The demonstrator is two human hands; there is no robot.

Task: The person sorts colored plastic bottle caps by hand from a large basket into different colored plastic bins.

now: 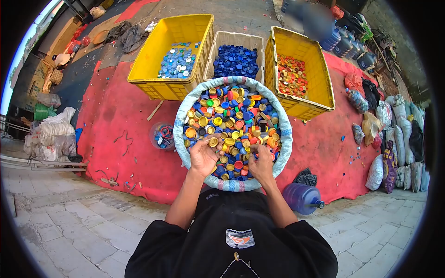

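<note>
red sheet (125,111) holds three crates (172,86) part-filled by color, basin (286,132) heaped with mixed caps (218,121), left hand (202,159) pinching gold cap (213,142), right hand (263,166) curled, hold unclear.

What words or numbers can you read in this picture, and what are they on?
No word or number here can be read for sure.
Patch on the black shirt: pale lettering along the top, too small and blurred.
Dark cloth at the waist: small pale marks, maybe letters, too blurred.
</note>
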